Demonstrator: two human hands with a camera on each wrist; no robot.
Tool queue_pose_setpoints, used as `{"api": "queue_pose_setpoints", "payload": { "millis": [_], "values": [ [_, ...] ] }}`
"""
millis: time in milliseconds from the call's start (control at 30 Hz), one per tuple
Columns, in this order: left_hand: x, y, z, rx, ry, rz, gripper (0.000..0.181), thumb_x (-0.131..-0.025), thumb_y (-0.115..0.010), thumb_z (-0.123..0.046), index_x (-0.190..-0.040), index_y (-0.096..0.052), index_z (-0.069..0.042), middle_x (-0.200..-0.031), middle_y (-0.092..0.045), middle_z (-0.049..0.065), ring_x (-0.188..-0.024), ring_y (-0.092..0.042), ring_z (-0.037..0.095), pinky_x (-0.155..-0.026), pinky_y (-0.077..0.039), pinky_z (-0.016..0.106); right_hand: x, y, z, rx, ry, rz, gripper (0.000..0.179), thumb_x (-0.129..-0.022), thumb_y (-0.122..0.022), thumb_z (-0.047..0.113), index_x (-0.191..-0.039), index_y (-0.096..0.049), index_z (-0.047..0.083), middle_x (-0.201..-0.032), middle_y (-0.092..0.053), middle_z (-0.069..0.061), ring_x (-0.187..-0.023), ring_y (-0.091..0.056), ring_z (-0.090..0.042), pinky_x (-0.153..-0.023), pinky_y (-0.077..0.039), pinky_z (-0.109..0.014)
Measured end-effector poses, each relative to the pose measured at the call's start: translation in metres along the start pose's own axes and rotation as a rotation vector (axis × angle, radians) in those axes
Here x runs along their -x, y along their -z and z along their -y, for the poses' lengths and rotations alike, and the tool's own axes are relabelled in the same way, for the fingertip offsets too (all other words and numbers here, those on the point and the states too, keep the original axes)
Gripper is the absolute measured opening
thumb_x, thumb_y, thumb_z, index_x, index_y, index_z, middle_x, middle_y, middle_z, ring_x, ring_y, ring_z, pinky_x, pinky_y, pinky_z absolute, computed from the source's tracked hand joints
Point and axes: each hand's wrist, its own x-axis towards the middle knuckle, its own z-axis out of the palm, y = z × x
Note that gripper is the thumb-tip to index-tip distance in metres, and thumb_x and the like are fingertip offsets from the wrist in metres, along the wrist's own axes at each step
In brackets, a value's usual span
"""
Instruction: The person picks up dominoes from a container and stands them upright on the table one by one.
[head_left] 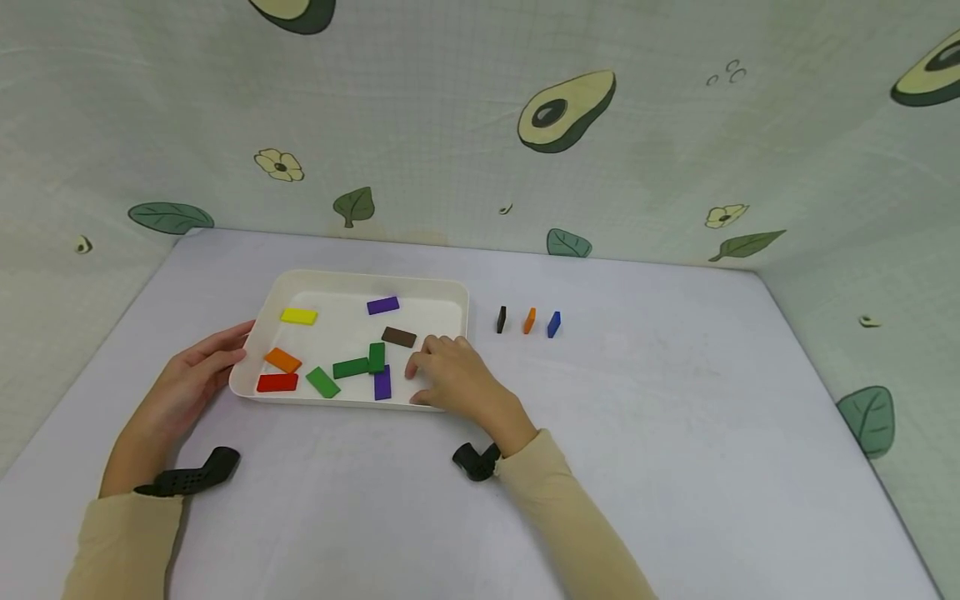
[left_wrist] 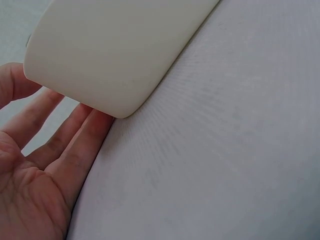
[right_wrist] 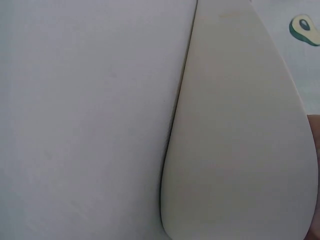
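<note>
My left hand point(head_left: 193, 372) touches the left end of a white rectangular tray point(head_left: 258, 333), fingers fairly straight along its outer wall. In the left wrist view, fingertips point(left_wrist: 102, 117) meet the tray's lower edge. My right hand point(head_left: 457, 377) reaches over the tray's front right corner, thumb and index finger bent down and apart, no block visible between them. Just left of it lie a brown block point(head_left: 399, 337), a purple block point(head_left: 382, 383) and a green block point(head_left: 377, 357) overlapping the purple one. In the right wrist view the tray wall point(right_wrist: 240, 130) hides most of this hand.
Elsewhere in the tray lie yellow point(head_left: 298, 317), purple point(head_left: 383, 306), orange point(head_left: 282, 360), red point(head_left: 277, 382), light green point(head_left: 322, 382) and green point(head_left: 351, 367) blocks. Right of the tray, black point(head_left: 502, 319), orange point(head_left: 529, 321) and blue point(head_left: 554, 324) blocks stand spaced in a row.
</note>
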Motion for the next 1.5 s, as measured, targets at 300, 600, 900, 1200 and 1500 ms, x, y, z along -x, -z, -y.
{"api": "queue_pose_setpoints", "payload": {
  "millis": [300,600,900,1200,1500],
  "values": [
    [-0.001,-0.001,0.0,-0.006,0.008,-0.008,0.054,-0.094,-0.054,-0.03,-0.144,-0.037,-0.021,-0.126,-0.045,-0.018,-0.103,-0.048,-0.011,-0.079,-0.046,0.005,-0.001,0.002,0.0,0.039,-0.02,0.053,0.034,-0.078,-0.073,0.04,-0.104,-0.062,0.022,-0.097,-0.057,0.004,-0.089,-0.051,-0.013,-0.082,-0.036,-0.026],
    [0.001,0.0,0.003,-0.006,0.013,-0.011,0.053,-0.094,-0.054,-0.03,-0.144,-0.037,-0.021,-0.123,-0.046,-0.02,-0.1,-0.05,-0.011,-0.078,-0.046,0.005,-0.014,0.001,0.014,-0.106,0.002,0.007,0.049,-0.082,-0.071,0.032,-0.126,-0.055,0.018,-0.124,-0.05,0.0,-0.112,-0.046,-0.017,-0.097,-0.041,-0.028],
    [0.0,0.0,0.001,0.026,0.005,0.019,0.052,-0.095,-0.053,-0.03,-0.144,-0.037,-0.022,-0.139,-0.04,-0.016,-0.105,-0.048,-0.013,-0.081,-0.045,0.005,-0.03,-0.008,0.029,-0.104,0.049,0.019,0.046,-0.082,-0.07,0.033,-0.125,-0.059,0.022,-0.127,-0.051,0.002,-0.116,-0.046,-0.017,-0.102,-0.038,-0.026],
    [0.001,0.0,0.0,0.009,0.019,0.006,0.054,-0.094,-0.053,-0.03,-0.144,-0.036,-0.021,-0.129,-0.044,-0.017,-0.103,-0.048,-0.013,-0.079,-0.046,0.005,-0.032,-0.013,0.029,-0.088,0.013,0.016,0.039,-0.084,-0.068,0.036,-0.119,-0.064,0.022,-0.133,-0.048,0.002,-0.119,-0.044,-0.018,-0.099,-0.04,-0.027],
    [0.0,0.0,0.0,-0.011,0.03,0.001,0.055,-0.094,-0.053,-0.032,-0.145,-0.035,-0.022,-0.142,-0.036,-0.011,-0.105,-0.046,-0.012,-0.08,-0.045,0.005,-0.029,-0.013,0.027,-0.085,0.022,-0.038,0.029,-0.091,-0.061,0.024,-0.118,-0.064,0.016,-0.127,-0.053,-0.002,-0.115,-0.046,-0.018,-0.099,-0.04,-0.025]
  ]
}}
